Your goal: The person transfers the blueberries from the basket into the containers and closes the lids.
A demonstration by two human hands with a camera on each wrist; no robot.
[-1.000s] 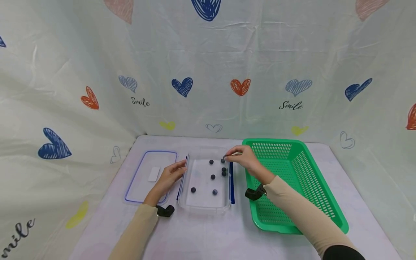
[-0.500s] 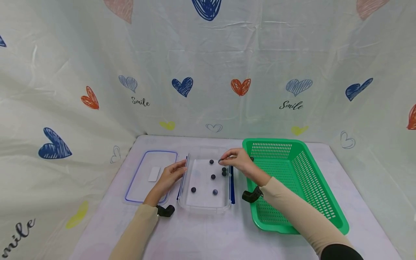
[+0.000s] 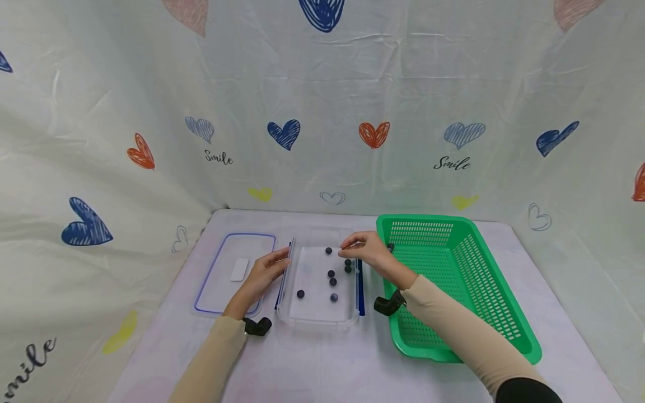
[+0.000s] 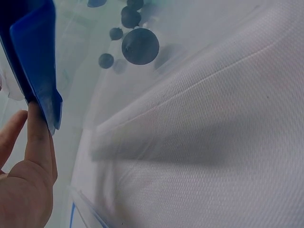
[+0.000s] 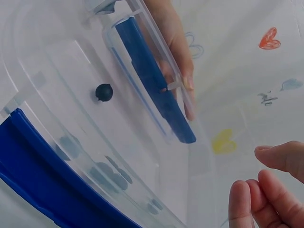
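Note:
My left hand (image 3: 262, 278) rests its extended fingers against the left side of a clear plastic box (image 3: 317, 323). Up close, the fingertips touch its blue latch (image 4: 35, 52). Several dark blueberries lie scattered on the box floor, among them a front blueberry (image 3: 334, 298) and a left blueberry (image 3: 300, 294). Above the box's back right corner is my right hand (image 3: 370, 250). Its thumb (image 5: 280, 156) and fingers stand apart with nothing between them. Seen through the clear wall is another blueberry (image 5: 104, 92).
A green basket (image 3: 509, 313) stands right of the box, with one blueberry (image 3: 391, 247) visible at its back left, beside my right wrist. Left of the box lies a clear lid (image 3: 216, 280) with a blue rim and a white label. A heart-patterned curtain (image 3: 322, 162) backs the table.
My right hand moved slightly left over the box and let go of a blueberry. One more blueberry now sits mid-box. The left hand has stayed in place.

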